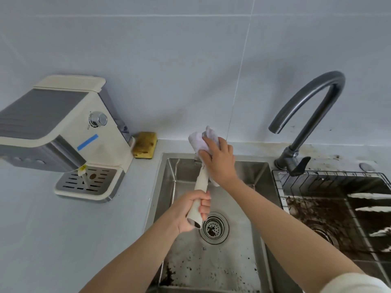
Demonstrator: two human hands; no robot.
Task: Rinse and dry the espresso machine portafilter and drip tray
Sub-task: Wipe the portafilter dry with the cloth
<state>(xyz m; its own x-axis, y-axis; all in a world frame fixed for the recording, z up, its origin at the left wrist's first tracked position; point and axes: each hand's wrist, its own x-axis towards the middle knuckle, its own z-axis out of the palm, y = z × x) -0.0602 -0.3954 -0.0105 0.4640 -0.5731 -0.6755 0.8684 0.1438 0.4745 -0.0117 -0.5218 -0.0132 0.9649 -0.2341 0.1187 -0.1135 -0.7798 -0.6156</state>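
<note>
While two hands (190, 210) (220, 161) grip: one portafilter (202, 180), one cloth (197, 138).

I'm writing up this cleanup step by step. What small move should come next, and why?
Probably turn the cloth round the portafilter head to finish drying it: the right hand holds the cloth wrapped over the head, the left hand grips the handle above the sink. The drip tray, on the machine, comes later.
</note>
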